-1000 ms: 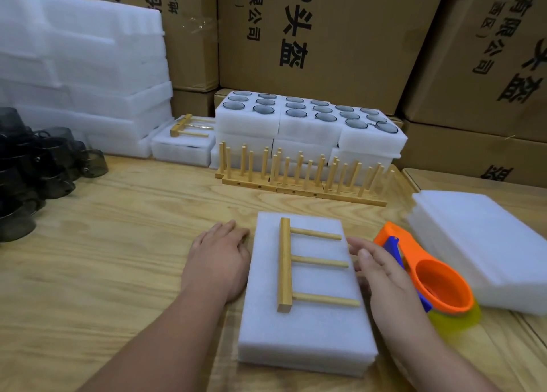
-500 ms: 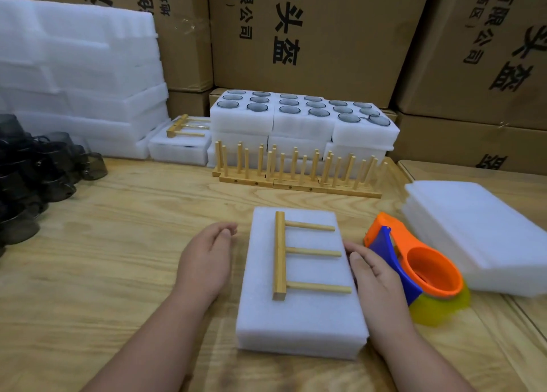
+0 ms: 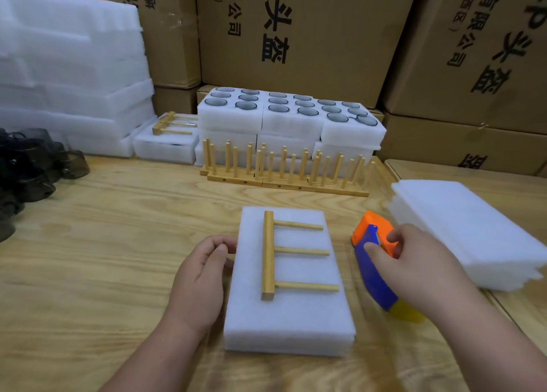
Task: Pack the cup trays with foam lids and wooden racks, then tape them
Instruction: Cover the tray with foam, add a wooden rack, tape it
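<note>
1. The counter [image 3: 88, 243] carries the foam-covered cup tray [image 3: 288, 317] at centre.
2. The foam is light and soft; judged best held by its long sides, gently.
3. The wooden rack [image 3: 268, 255] lies loose on top, stiff, and may slide.
4. The tape dispenser [image 3: 373, 273] lies just right of the tray; the right hand [image 3: 420, 270] closes its fingers on it.
5. The left hand [image 3: 201, 276], fingers curled and holding nothing, touches the tray's left edge.
</note>
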The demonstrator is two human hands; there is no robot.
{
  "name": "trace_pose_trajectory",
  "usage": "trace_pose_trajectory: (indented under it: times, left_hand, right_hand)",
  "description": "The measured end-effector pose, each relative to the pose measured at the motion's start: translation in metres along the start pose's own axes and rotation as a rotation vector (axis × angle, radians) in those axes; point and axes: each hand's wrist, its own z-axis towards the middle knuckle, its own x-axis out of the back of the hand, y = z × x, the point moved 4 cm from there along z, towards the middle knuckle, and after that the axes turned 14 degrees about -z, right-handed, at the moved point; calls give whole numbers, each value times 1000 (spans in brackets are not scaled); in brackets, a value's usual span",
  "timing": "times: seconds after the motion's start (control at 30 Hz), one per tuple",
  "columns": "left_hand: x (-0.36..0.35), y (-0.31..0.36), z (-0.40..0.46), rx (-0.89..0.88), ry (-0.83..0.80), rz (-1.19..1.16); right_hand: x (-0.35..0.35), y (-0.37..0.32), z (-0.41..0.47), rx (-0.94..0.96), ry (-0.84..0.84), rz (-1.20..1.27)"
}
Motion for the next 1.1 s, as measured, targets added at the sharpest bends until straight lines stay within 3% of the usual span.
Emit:
trace_pose_trajectory:
  times: [0.23,0.37,0.7,0.87,1.1]
  left_hand:
    - [-1,-2,-1,-4,-10,31]
    - [1,-4,-1,-2,-4,51]
    - [0,-3,-2,-7,0,81]
    - [-1,-2,-2,-13,1,75]
    - [0,0,-3,-11,11,50]
  right_hand:
    - [-9,5,5,-76,-20,-178]
    - [-14,5,8,-32,-142,-328]
    - [-30,6,-1,7,-121,-274]
    - [-29,2,-11,-3,-27,-313]
    - [-27,-2,-43,28,293,-303]
